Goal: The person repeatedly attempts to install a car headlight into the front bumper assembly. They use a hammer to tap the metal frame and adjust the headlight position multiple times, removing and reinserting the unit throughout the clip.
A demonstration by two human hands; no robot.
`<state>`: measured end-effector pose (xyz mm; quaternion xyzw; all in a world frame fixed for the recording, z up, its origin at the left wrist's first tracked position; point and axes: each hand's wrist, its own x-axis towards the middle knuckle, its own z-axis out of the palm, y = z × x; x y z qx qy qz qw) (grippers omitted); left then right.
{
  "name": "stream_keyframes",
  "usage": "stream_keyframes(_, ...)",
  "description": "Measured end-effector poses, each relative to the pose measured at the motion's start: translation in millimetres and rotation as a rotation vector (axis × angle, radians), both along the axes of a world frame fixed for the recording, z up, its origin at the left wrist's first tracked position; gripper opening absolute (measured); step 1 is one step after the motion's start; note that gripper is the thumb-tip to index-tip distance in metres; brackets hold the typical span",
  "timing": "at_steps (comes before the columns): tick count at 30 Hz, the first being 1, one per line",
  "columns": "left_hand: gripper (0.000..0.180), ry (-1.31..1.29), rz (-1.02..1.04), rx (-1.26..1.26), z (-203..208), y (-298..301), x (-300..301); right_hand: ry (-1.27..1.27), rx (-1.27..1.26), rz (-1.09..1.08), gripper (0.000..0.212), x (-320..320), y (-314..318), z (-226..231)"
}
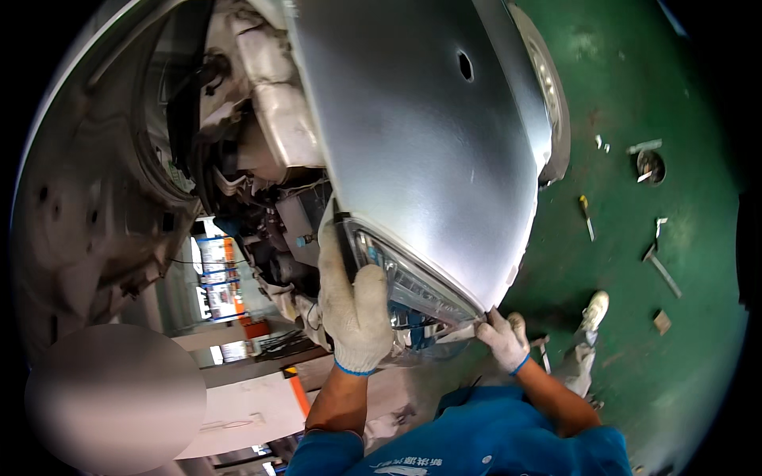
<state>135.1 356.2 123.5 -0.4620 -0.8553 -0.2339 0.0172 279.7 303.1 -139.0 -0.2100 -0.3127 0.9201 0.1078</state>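
A clear-lensed car headlight (432,297) sits against the front edge of a grey fender (413,119). My left hand (355,317), in a white knit glove, is closed around the headlight's inner end, with the thumb over the lens and the fingers on the engine-bay side, partly hidden. At the pointed outer corner, where the headlight meets the fender's lower tip, my right hand (504,341) pinches the headlight. That hand wears a glove too. The back of the headlight cannot be seen.
The engine bay (278,222) lies open to the left, under a raised hood (103,182). On the green floor (627,230) at right are a hammer (663,271), a yellow-handled screwdriver (587,218), a round dish (651,166) and a small brown block (662,321). A wheel (548,95) stands beyond the fender.
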Motion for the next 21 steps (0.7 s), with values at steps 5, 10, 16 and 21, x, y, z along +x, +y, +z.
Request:
stream_keyframes(5, 0.062, 0.149, -0.176, 0.014, -0.7, -1.4, -11.5, 0.069, -0.178, -0.053, 0.07, -4.2, -14.2, -10.1)
stream_keyframes(10, 0.066, 0.196, -0.199, 0.064, -2.1, -0.1, -3.4, 0.081, -0.354, -0.047, 0.072, -2.7, -32.6, -41.2)
stream_keyframes(16, 0.081, 0.101, -0.125, 0.042, -5.4, -2.6, -3.5, 0.185, -0.401, 0.039, 0.089, -1.3, -31.9, -52.6)
stream_keyframes(21, 0.084, 0.124, -0.154, 0.08, -4.2, -0.2, -9.9, 0.148, -0.335, 0.058, 0.078, -3.8, -8.0, -11.0)
